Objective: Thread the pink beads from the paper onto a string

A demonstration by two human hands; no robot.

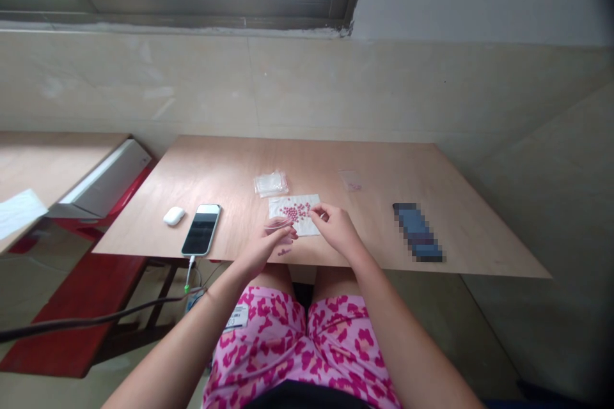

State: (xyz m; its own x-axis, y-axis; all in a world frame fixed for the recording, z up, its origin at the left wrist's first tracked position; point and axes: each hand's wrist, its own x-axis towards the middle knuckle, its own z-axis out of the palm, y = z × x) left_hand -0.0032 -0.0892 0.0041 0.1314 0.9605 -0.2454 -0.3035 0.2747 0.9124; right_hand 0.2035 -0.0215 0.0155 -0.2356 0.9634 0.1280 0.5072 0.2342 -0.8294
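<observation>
Closely above pink beads (295,211) on white paper (307,227), right hand (337,229) with fingertips (313,209) together, any held bead too small to tell; left hand (263,246) with fingers (286,233) curled on a small clear bag (277,225); folded plastic bag (271,183) just beyond the fingers.

Lots of pink going on here: hot-pink beads (296,211) on a white paper (307,225), plus shorts (297,345) in a blotchy pink-and-magenta leopard print. The table (215,172) is plain light tan wood, the bench (62,332) bright red, and the earbud case (173,215) white.

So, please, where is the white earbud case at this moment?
In the head view, the white earbud case lies on the plywood desk, just left of the black smartphone.
</observation>
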